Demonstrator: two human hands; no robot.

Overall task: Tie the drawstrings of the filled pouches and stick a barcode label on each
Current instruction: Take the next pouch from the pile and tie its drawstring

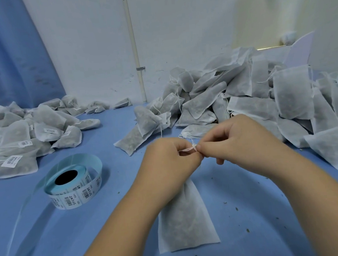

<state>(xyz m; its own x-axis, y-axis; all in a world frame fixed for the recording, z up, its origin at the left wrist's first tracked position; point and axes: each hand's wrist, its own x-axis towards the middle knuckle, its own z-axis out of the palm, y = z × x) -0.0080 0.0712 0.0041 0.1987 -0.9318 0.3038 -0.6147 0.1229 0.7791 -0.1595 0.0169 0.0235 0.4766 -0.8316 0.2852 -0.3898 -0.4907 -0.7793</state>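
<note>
Pouch (183, 223) extends below the hands, left hand (166, 158) and right hand (233, 137) each pinching its drawstring (188, 149).

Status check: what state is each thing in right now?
Pouch in hands: filled, neck gathered, no label showing.
Drawstring: pinched between both hands.
Left hand: pinching drawstring.
Right hand: pinching drawstring.
Label roll: lying flat, liner trailing loose.
Left pile: labels on several pouches.
Right pile: no labels showing.
</note>
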